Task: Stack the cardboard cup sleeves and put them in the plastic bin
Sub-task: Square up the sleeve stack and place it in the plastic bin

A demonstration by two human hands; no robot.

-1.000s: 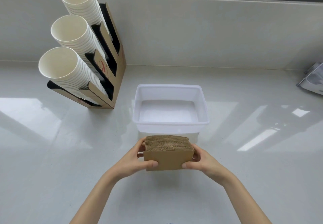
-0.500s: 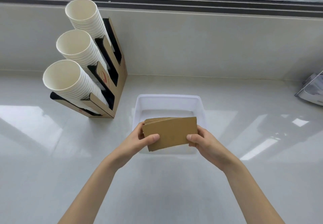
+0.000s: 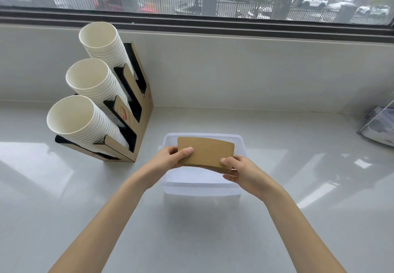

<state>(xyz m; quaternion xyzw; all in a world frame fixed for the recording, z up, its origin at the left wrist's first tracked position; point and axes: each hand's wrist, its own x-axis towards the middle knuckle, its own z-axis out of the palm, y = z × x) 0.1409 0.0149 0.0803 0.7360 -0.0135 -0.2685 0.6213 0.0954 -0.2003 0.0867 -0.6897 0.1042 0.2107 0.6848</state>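
Note:
A stack of brown cardboard cup sleeves (image 3: 205,151) is held flat in the air over the open top of the translucent plastic bin (image 3: 200,189). My left hand (image 3: 168,157) grips the stack's left end, thumb on top. My right hand (image 3: 238,170) grips its right end, thumb on top and fingers underneath. Only the top sleeve shows fully; the rest of the stack lies hidden beneath it. The stack covers much of the bin's far half.
A cardboard cup holder (image 3: 138,119) with three slanted rows of white paper cups (image 3: 70,115) stands left of the bin. A grey object (image 3: 379,127) lies at the right edge. A low wall and window run along the back of the white counter (image 3: 64,187).
Both hands lifted the sleeve stack from the counter in front of the bin, tipped it flat and carried it forward over the bin. The camera tilted up, showing the window.

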